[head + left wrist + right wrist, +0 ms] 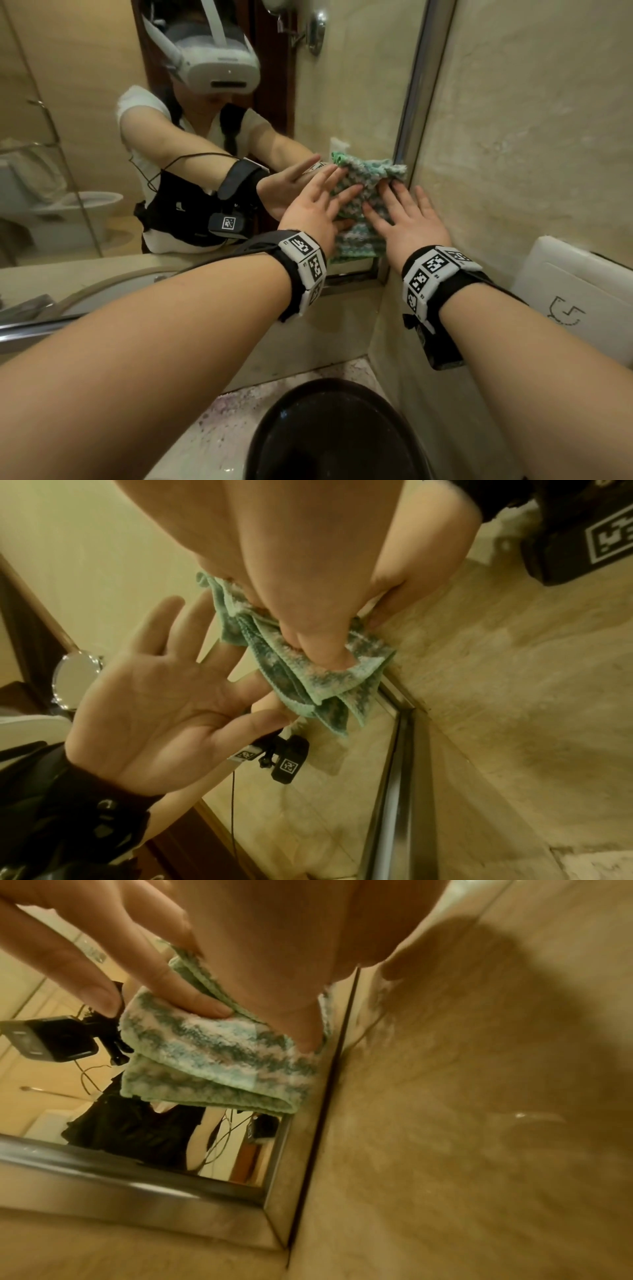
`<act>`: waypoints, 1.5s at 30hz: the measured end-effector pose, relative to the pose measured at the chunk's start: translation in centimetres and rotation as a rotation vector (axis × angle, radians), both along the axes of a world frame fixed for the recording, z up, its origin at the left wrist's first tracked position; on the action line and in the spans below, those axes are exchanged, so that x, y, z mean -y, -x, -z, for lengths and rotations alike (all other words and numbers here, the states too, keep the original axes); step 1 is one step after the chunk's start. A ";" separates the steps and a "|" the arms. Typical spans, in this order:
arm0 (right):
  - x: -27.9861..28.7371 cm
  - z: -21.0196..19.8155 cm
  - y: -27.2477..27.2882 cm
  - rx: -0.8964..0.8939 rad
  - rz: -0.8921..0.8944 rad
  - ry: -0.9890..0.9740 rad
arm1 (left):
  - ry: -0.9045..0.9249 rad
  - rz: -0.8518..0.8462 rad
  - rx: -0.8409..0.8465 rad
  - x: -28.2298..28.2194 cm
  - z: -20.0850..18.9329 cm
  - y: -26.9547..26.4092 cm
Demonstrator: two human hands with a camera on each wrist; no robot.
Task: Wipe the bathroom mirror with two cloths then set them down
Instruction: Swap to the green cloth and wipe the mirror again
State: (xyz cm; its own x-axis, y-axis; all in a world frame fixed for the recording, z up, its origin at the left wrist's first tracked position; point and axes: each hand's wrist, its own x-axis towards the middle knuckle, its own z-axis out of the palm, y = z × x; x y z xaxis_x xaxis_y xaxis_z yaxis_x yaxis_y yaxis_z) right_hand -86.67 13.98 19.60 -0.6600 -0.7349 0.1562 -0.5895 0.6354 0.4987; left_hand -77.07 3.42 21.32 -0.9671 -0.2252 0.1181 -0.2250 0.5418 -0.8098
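1. Both my hands, left [310, 214] and right [409, 222], press the cloth [359, 205] flat-fingered against the mirror [102, 137], at its lower right corner.
2. One basin [335, 435] below (dark, its contents unreadable).
3. Whether there are two cloths, I cannot tell; the folds hide it.

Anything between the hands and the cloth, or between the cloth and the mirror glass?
Nothing visible. The left hand and right hand press flat on the green cloth, which lies against the mirror in its lower right corner by the frame.
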 end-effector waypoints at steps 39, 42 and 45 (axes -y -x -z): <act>20.5 -3.4 -26.8 -0.060 -0.551 -0.026 | -0.003 -0.569 -0.129 15.9 -2.0 -30.2; 20.8 -3.5 -26.8 -0.067 -0.559 -0.027 | -0.017 -0.559 -0.120 16.2 -2.0 -30.5; 20.7 -3.5 -26.6 -0.074 -0.569 -0.020 | -0.027 -0.549 -0.123 16.1 -2.0 -30.4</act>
